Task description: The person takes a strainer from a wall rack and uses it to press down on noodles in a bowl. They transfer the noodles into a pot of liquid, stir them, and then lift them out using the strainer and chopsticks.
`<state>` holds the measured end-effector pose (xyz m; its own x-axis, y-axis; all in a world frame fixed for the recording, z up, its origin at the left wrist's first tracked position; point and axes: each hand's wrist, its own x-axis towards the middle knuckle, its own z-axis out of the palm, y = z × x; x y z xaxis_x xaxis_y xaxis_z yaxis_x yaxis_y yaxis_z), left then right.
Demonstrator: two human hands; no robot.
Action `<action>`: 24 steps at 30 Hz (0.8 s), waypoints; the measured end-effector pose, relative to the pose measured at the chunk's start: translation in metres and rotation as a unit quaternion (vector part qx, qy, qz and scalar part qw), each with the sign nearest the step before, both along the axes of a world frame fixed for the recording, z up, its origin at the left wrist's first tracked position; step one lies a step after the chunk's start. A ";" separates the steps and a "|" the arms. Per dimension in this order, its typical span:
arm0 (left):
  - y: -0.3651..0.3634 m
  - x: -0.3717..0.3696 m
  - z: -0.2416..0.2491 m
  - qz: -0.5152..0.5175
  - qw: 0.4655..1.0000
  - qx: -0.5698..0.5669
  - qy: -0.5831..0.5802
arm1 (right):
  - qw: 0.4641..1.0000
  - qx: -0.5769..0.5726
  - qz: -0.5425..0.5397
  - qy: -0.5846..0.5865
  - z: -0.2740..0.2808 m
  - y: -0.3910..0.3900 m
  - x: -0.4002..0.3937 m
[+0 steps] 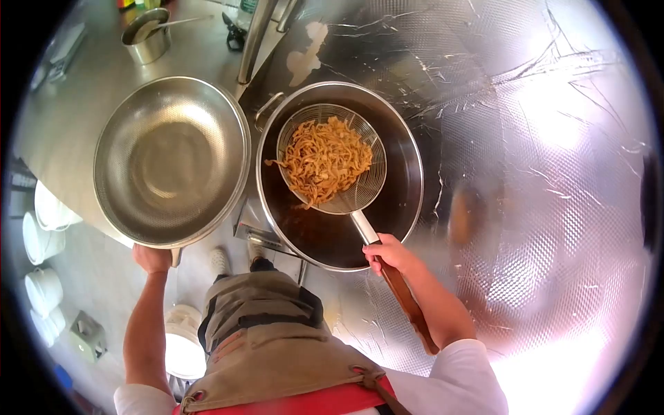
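Observation:
My right hand (pixel 391 254) is wrapped round the wooden handle (pixel 408 297) of a wire-mesh skimmer (pixel 377 169). Golden-brown fried strips (pixel 328 158) are heaped in the skimmer, which is over a large deep metal pot (pixel 416 207). Dark liquid shows inside the pot below it. My left hand (pixel 152 258) grips the near edge of a wide, round metal bowl (pixel 173 152) with a dotted surface. The bowl holds nothing and sits left of the pot, its rim close to the pot's loop handle (pixel 266 111). The fingers under the bowl are partly hidden.
On the steel counter (pixel 76 131) at the back left stands a small metal pot (pixel 146 45) with a utensil in it. A metal pipe (pixel 256 41) rises behind the bowl. Foil-like sheeting (pixel 484 138) covers the right side. Several white buckets (pixel 43 238) stand at lower left.

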<state>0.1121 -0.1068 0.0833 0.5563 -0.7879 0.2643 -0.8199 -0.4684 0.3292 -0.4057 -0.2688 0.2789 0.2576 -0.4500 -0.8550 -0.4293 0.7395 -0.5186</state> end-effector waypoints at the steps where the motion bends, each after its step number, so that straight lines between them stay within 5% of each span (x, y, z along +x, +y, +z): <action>1: 0.000 0.001 0.000 0.004 1.000 -0.005 0.008 | 1.000 0.002 -0.009 -0.005 0.002 0.006 0.002; 11: 0.007 -0.002 0.015 0.011 0.996 0.060 0.060 | 0.971 0.024 -0.176 -0.160 -0.012 0.073 0.011; 12: 0.009 0.000 0.006 0.016 0.999 -0.007 0.044 | 0.962 0.038 -0.181 -0.199 -0.005 0.082 0.011; 13: 0.004 0.001 0.001 0.023 0.996 -0.078 0.022 | 0.947 0.101 -0.259 -0.164 0.004 0.083 0.018; 14: -0.004 -0.005 0.016 0.038 0.991 -0.120 0.034 | 0.963 0.071 -0.222 -0.136 0.000 0.070 0.029; 16: 0.004 -0.008 0.020 0.029 0.995 -0.024 0.092 | 0.974 0.028 -0.218 -0.054 0.017 0.065 0.039; 18: 0.002 -0.004 0.026 0.043 0.992 0.048 0.113 | 0.978 0.044 -0.190 -0.069 0.015 0.057 0.044; 24: 0.005 -0.003 0.020 -0.021 0.998 -0.044 0.045 | 0.965 0.094 -0.224 -0.099 0.002 0.054 0.056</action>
<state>0.1093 -0.1021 0.1033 0.5486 -0.7867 0.2830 -0.8028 -0.4010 0.4413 -0.3501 -0.2147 0.2810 0.2396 -0.3958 -0.8865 0.0496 0.9169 -0.3959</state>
